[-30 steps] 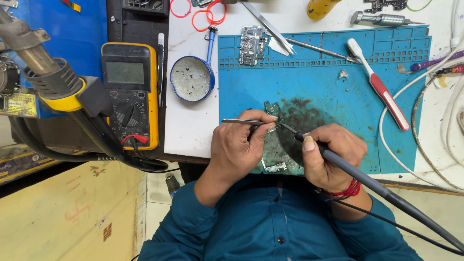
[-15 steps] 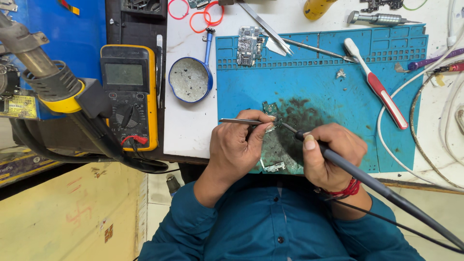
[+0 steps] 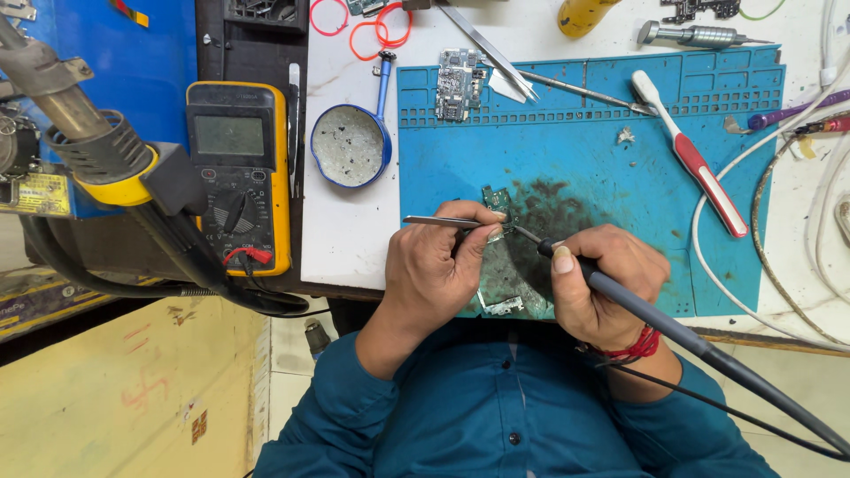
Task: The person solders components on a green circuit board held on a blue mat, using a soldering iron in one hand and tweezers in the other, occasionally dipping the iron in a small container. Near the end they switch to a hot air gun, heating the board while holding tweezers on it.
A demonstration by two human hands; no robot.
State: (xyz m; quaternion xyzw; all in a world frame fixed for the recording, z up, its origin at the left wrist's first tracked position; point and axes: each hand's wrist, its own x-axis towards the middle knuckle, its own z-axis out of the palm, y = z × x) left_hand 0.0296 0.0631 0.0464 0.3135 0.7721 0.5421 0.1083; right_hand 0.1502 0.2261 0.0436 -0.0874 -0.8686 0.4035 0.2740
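Observation:
My left hand (image 3: 438,270) grips metal tweezers (image 3: 434,220) whose tips reach a small green circuit board (image 3: 498,199) on the blue work mat (image 3: 602,159). My right hand (image 3: 602,283) holds a dark grey soldering iron (image 3: 673,332) like a pen, its thin tip pointing left at the same spot on the board beside the tweezer tips. The iron's handle and cable trail off to the lower right. Another bit of board (image 3: 503,305) shows between my hands near the mat's front edge. The mat around the board is stained dark.
A yellow multimeter (image 3: 237,173) lies to the left, with a hot-air gun (image 3: 97,150) beside it. A blue-rimmed round dish (image 3: 350,146), another circuit board (image 3: 456,84), spare tweezers (image 3: 491,53), a red-and-white tool (image 3: 691,164) and white cables (image 3: 797,230) surround the mat.

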